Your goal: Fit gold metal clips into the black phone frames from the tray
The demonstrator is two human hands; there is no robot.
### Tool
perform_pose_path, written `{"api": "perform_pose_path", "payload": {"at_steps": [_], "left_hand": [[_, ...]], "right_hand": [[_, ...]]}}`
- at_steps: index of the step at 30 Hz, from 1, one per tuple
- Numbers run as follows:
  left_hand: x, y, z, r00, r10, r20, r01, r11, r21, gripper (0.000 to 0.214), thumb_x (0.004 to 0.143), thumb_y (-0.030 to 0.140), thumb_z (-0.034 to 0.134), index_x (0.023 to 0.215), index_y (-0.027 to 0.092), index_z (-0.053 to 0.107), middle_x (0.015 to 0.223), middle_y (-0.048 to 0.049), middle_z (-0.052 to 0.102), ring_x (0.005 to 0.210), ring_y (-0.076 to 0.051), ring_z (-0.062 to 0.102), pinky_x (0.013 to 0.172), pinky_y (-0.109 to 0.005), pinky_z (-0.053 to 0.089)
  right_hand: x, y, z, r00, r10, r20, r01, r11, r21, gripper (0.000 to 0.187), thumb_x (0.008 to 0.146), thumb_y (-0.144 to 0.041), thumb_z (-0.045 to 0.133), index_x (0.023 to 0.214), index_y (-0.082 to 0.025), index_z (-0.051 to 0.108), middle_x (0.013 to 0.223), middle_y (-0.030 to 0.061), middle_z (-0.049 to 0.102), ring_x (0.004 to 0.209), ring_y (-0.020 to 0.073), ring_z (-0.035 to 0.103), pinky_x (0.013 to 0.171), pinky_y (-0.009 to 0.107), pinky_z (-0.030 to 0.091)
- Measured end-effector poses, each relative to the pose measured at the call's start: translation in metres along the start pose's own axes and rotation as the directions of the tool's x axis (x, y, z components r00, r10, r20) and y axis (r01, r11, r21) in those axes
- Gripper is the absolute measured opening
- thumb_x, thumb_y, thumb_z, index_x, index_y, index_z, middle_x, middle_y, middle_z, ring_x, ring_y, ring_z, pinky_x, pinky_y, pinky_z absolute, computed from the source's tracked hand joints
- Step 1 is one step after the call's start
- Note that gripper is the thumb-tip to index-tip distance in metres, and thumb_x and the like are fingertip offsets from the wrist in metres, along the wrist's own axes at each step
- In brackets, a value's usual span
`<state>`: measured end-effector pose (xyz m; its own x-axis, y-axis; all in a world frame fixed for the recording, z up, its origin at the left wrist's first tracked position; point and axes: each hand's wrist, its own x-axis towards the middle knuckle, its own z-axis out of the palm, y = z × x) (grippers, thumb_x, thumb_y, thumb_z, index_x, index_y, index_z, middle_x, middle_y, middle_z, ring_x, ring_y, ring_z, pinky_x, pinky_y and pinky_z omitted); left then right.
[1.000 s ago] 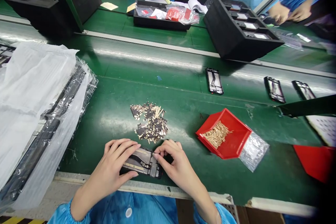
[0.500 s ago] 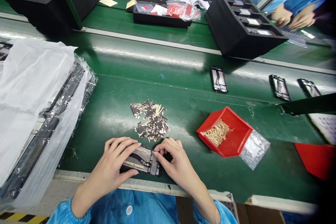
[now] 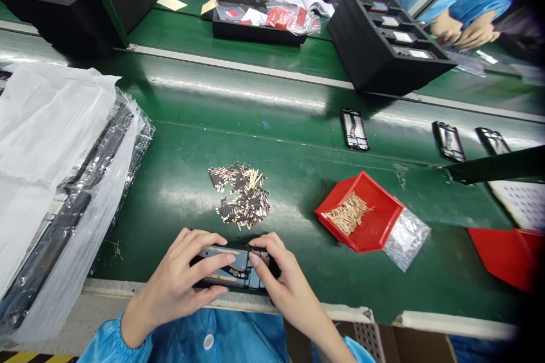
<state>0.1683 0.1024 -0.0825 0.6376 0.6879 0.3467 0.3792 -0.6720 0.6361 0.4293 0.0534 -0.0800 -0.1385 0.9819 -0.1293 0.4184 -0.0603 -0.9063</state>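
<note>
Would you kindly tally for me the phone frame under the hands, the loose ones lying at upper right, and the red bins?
Handled phone frame: 1
Loose phone frames: 3
Red bins, one partly out of view: 2
Total: 6

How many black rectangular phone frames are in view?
4 phone frames: one held by left hand and right hand, one beyond the red plastic bin, two farther right. White sheeting at left may hide others.

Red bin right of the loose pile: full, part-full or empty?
Part-full: the red bin holds tan strips heaped toward its left end as pictured, while bare red floor shows beside them.
</note>
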Motion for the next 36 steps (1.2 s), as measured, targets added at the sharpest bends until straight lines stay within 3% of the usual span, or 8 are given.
{"api": "perform_pose_path", "payload": {"at_steps": [5, 9, 16, 19, 21, 26, 32, 36], "left_hand": [[0.007, 0.012, 0.000, 0.999, -0.038, -0.010, 0.038, 0.999, -0.008, 0.052, 0.099, 0.023, 0.079, 0.147, 0.028, 0.061, 0.138, -0.0143, 0.070, 0.111, -0.029, 0.069, 0.089, -0.042, 0.053], [0.013, 0.014, -0.001, 0.996, -0.085, 0.026, 0.086, 0.995, -0.041, 0.074, 0.091, 0.029, 0.083, 0.158, 0.026, 0.052, 0.139, -0.0140, 0.072, 0.105, -0.028, 0.069, 0.090, -0.044, 0.059], [0.015, 0.023, 0.001, 0.987, -0.152, 0.060, 0.151, 0.988, 0.030, 0.085, 0.085, 0.028, 0.083, 0.163, 0.028, 0.051, 0.132, -0.0102, 0.077, 0.100, -0.028, 0.071, 0.089, -0.044, 0.064], [0.016, 0.024, 0.000, 0.985, -0.155, 0.075, 0.152, 0.987, 0.048, 0.090, 0.083, 0.031, 0.086, 0.165, 0.027, 0.049, 0.133, -0.0089, 0.077, 0.101, -0.029, 0.073, 0.091, -0.045, 0.065], [0.017, 0.024, -0.001, 0.985, -0.147, 0.086, 0.142, 0.988, 0.057, 0.090, 0.084, 0.031, 0.086, 0.165, 0.028, 0.047, 0.133, -0.0087, 0.077, 0.101, -0.029, 0.073, 0.091, -0.045, 0.064], [0.018, 0.025, -0.004, 0.988, -0.121, 0.093, 0.118, 0.992, 0.034, 0.078, 0.095, 0.044, 0.080, 0.164, 0.027, 0.049, 0.134, -0.0096, 0.077, 0.110, -0.030, 0.075, 0.095, -0.045, 0.063], [0.017, 0.024, 0.004, 0.981, -0.193, 0.014, 0.192, 0.981, 0.031, 0.049, 0.110, 0.038, 0.069, 0.155, 0.023, 0.057, 0.111, -0.0059, 0.080, 0.088, -0.022, 0.074, 0.078, -0.035, 0.061], [0.019, 0.022, 0.016, 0.967, -0.217, -0.136, 0.216, 0.976, -0.028, 0.038, 0.113, 0.033, 0.068, 0.149, 0.024, 0.061, 0.099, -0.0024, 0.080, 0.081, -0.018, 0.072, 0.074, -0.031, 0.058]], "right_hand": [[-0.008, 0.002, 0.001, 0.984, 0.173, -0.038, -0.155, 0.946, 0.285, 0.030, 0.114, -0.056, 0.058, 0.117, -0.027, 0.066, 0.099, 0.0009, 0.067, 0.090, 0.0199, 0.064, 0.081, 0.029, 0.055], [-0.008, 0.002, -0.005, 0.981, 0.183, 0.066, -0.194, 0.930, 0.311, 0.037, 0.112, -0.063, 0.060, 0.122, -0.028, 0.064, 0.108, 0.0030, 0.069, 0.098, 0.0215, 0.066, 0.086, 0.030, 0.058], [-0.006, 0.006, -0.005, 0.982, 0.191, 0.009, -0.184, 0.932, 0.311, 0.037, 0.116, -0.060, 0.051, 0.112, -0.026, 0.064, 0.099, 0.0023, 0.069, 0.091, 0.0212, 0.067, 0.080, 0.030, 0.058], [-0.001, 0.007, -0.015, 0.995, 0.086, 0.054, -0.096, 0.973, 0.210, 0.026, 0.117, -0.049, 0.053, 0.122, -0.027, 0.067, 0.109, 0.0038, 0.072, 0.102, 0.0224, 0.070, 0.091, 0.033, 0.059], [0.004, 0.007, -0.021, 0.999, -0.048, -0.010, 0.049, 0.991, 0.127, 0.019, 0.115, -0.038, 0.060, 0.129, -0.028, 0.067, 0.115, 0.0050, 0.073, 0.106, 0.0226, 0.071, 0.095, 0.034, 0.059], [0.012, 0.011, -0.025, 0.918, -0.360, -0.166, 0.359, 0.933, -0.034, 0.014, 0.108, -0.014, 0.068, 0.112, -0.027, 0.072, 0.098, 0.0033, 0.076, 0.087, 0.0201, 0.074, 0.078, 0.032, 0.062], [0.014, 0.024, -0.024, 0.854, -0.516, -0.066, 0.501, 0.850, -0.161, 0.032, 0.106, -0.003, 0.065, 0.126, -0.026, 0.074, 0.110, 0.0078, 0.080, 0.095, 0.0217, 0.079, 0.083, 0.034, 0.067], [0.018, 0.028, -0.023, 0.821, -0.559, -0.110, 0.551, 0.829, -0.101, 0.032, 0.105, -0.001, 0.064, 0.123, -0.025, 0.073, 0.104, 0.0075, 0.078, 0.091, 0.0216, 0.078, 0.079, 0.035, 0.067]]}}
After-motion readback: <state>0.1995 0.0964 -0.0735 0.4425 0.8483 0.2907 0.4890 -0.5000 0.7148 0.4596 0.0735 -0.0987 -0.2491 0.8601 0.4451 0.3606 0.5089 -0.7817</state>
